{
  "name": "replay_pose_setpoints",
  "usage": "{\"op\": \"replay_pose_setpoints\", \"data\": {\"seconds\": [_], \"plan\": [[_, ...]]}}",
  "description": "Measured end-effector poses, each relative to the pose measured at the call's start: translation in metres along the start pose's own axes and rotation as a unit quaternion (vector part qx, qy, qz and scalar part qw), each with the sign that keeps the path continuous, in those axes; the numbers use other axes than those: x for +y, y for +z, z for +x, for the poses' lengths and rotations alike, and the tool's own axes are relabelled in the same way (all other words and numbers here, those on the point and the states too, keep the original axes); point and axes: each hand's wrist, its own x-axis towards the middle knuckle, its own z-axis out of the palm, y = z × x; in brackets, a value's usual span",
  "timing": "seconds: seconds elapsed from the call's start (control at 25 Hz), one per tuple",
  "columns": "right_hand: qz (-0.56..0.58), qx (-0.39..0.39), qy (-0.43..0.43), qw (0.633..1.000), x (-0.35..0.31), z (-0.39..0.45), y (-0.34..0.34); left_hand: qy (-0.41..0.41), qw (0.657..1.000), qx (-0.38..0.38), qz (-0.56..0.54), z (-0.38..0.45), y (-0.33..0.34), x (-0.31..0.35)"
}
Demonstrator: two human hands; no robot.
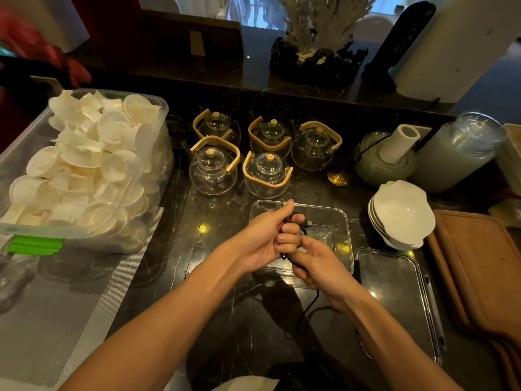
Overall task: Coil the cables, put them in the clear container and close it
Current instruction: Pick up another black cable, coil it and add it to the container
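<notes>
Both grips, left and right, clenched around black cable; clear container beneath.

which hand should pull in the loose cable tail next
Right. The right hand already pinches the cable where its slack hangs, while the left hand grips the coil.

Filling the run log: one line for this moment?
coiling | both hands: left hand, right hand grip black cable | clear plastic container open

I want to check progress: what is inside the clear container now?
The clear container shows only its bare bottom. Both hands, left and right, hold the black cable above it, covering part of the inside.
</notes>
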Motion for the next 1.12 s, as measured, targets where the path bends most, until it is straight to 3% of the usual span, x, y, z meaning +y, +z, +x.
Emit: {"op": "replay_pose_setpoints", "data": {"seconds": [0.16,0.24,0.36,0.6,0.76,0.84,0.96,1.12], "plan": [[0.024,-0.083,0.049,0.995,0.009,0.005,-0.01,0.029,0.999,-0.024,-0.031,-0.003,-0.004,0.008],[0.089,-0.138,0.063,0.984,0.015,0.009,-0.023,0.041,0.995,-0.05,-0.079,-0.006,-0.006,0.015],[0.178,-0.173,0.076,0.966,0.011,0.016,-0.039,0.042,0.994,-0.076,-0.061,-0.012,-0.004,0.015],[-0.063,-0.078,0.111,0.989,-0.037,0.034,-0.045,0.002,0.995,-0.012,0.094,-0.01,0.006,-0.011],[-0.084,-0.028,0.122,0.989,-0.063,0.038,-0.043,-0.025,0.984,0.05,0.17,-0.006,0.002,-0.017],[-0.085,0.0,0.106,0.991,-0.072,0.036,-0.038,-0.039,0.983,0.076,0.164,0.0,-0.001,-0.018],[-0.113,0.025,0.046,0.992,-0.076,0.027,-0.029,-0.034,0.993,0.088,0.069,0.003,-0.002,-0.016],[-0.151,0.126,-0.056,0.979,-0.065,0.003,-0.006,0.062,0.994,0.085,0.038,0.004,0.001,-0.014]]}}
